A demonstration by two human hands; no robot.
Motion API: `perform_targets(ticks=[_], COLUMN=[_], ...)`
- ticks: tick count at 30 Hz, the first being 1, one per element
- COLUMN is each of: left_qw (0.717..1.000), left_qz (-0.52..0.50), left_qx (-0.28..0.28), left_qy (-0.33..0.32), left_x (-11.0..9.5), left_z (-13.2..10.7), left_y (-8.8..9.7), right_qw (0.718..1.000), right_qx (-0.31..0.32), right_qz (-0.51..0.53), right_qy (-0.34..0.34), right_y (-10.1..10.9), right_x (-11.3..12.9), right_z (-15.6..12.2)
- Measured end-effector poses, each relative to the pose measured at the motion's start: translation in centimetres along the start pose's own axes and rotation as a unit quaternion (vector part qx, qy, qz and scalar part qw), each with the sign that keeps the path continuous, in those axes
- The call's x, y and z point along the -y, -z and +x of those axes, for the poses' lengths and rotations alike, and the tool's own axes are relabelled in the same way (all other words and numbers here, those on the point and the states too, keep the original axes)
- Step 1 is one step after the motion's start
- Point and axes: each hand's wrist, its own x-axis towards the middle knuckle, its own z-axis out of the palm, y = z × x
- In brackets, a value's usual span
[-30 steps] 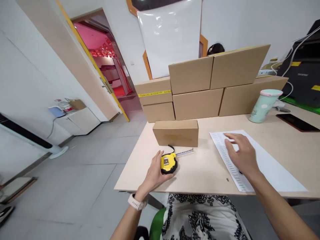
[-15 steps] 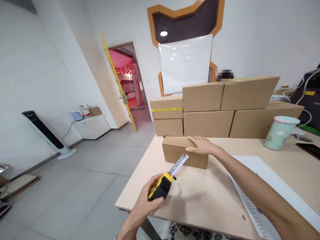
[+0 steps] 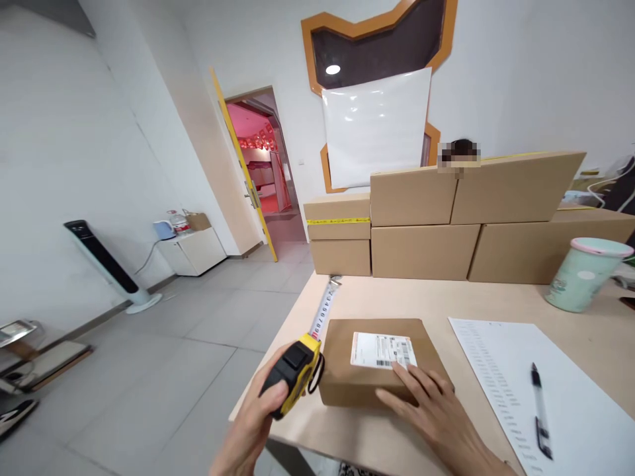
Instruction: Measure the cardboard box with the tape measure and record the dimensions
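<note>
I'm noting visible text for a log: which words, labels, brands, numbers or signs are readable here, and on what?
"2 3 4 5 6 7 8 9": blade of the tape measure.
Label on the box: print and barcode, too small.
Paper: printed rows, too small.
Yellow strip on a stacked box: marks too small.
No brand readable.

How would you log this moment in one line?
left hand: holds tape measure, blade out | right hand: on box | label: face up | pen: on paper
</note>
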Motion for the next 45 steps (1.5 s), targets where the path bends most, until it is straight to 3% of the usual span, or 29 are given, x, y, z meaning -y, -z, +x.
perform_targets(ticks=[2,4,6,8,10,12,18,24,27,32,37,42,45], left_qw=[0.996,0.982,0.964,0.943,0.923,0.909,0.904,0.896,0.914,0.925,0.918,0.898,0.883], left_qz=[0.046,0.087,0.109,0.122,0.152,0.183,0.214,0.28,0.282,0.274,0.292,0.341,0.377], left_qx=[0.079,0.164,0.241,0.307,0.352,0.374,0.37,0.343,0.284,0.251,0.257,0.272,0.276], left_qy=[-0.008,-0.007,0.015,0.043,0.037,0.014,0.019,0.017,0.062,0.083,0.081,0.051,0.035], left_x=[0.0,-0.2,-0.6,-1.3,-2.2,-3.1,-4.8,-5.7,-5.0,-2.1,-1.3,-3.7,-5.7], left_z=[0.4,0.6,0.7,0.8,0.8,0.8,2.2,6.2,8.1,9.7,11.2,13.2,13.2], left_y=[-0.1,-0.3,-1.0,-2.0,-3.2,-3.9,-3.3,0.9,3.4,5.8,6.2,5.4,4.4], right_qw=[0.997,0.981,0.934,0.877,0.845,0.836,0.815,0.753,0.734,0.753,0.763,0.757,0.752], right_qx=[-0.003,-0.01,-0.025,-0.044,-0.05,-0.046,0.0,0.001,0.011,0.032,0.057,0.046,0.046], right_qz=[0.068,0.152,0.245,0.332,0.389,0.392,0.429,0.439,0.443,0.451,0.441,0.438,0.44], right_qy=[-0.024,-0.124,-0.259,-0.345,-0.364,-0.38,-0.39,-0.491,-0.515,-0.478,-0.469,-0.482,-0.49], right_y=[0.5,1.7,3.3,4.7,5.7,6.2,6.2,4.4,2.7,-0.1,-1.6,-2.1,-2.2], right_x=[-0.3,-0.8,-1.1,-1.3,-1.3,-1.1,-2.8,-8.7,-10.2,-9.3,-8.4,-8.3,-8.2], right_z=[-0.8,-0.9,-0.5,0.3,0.9,1.1,1.9,1.8,0.7,-0.6,-1.1,-1.5,-1.8])
